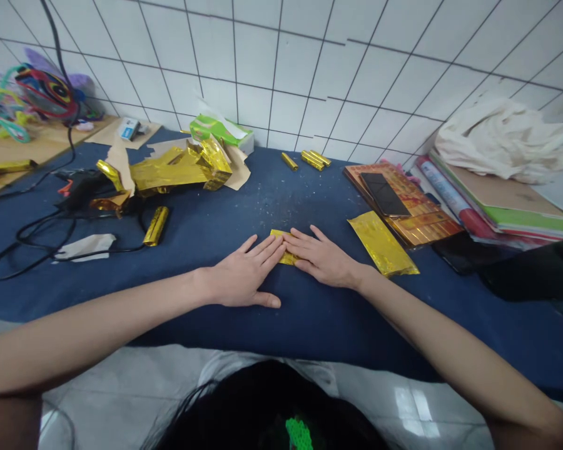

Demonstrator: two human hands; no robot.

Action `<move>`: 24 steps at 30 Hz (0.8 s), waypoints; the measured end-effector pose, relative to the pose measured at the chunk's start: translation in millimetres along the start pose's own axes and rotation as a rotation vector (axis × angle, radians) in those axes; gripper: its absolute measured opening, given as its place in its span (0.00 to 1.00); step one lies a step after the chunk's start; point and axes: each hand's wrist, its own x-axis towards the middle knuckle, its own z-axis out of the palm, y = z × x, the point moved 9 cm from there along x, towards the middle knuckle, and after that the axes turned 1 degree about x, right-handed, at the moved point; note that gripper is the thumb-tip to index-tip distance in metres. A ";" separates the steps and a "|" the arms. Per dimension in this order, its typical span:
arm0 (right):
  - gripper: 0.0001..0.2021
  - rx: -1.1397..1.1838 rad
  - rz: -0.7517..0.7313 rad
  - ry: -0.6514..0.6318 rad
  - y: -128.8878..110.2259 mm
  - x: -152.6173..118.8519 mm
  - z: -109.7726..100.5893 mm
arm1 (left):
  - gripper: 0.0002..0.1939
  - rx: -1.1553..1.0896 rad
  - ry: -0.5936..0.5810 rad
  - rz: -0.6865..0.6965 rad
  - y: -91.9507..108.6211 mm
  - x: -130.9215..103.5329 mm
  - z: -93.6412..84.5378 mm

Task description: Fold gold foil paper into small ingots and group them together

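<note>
A small gold foil piece [288, 257] lies on the blue cloth of the table, partly covered by both hands. My left hand [246, 272] rests flat with its fingers stretched onto the foil's left side and its thumb apart. From the right, my right hand [321, 257] lies palm down with its fingers spread over the foil. The fingertips of the two hands meet or nearly meet there. A larger flat gold foil sheet [382, 244] lies to the right of my right hand. Beyond the hands are short gold rolls [312, 160], and another gold roll [156, 226] is at the left.
Crumpled gold foil [173, 172] and a green tissue pack [220, 130] are at the back left. Black cables [25, 240] and a hot glue gun [82, 187] lie at the left. A phone [385, 194] rests on a patterned book [420, 219]; folders [520, 212] are at the right.
</note>
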 end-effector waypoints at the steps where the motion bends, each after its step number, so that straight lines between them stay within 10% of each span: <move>1: 0.22 0.006 -0.002 -0.002 0.8 -0.2 0.1 | 0.49 0.012 -0.001 -0.012 1.0 0.1 1.3; 24: 0.34 0.382 0.008 0.022 -6.9 12.6 -22.6 | 0.52 -0.027 0.090 0.050 28.7 -1.8 -7.7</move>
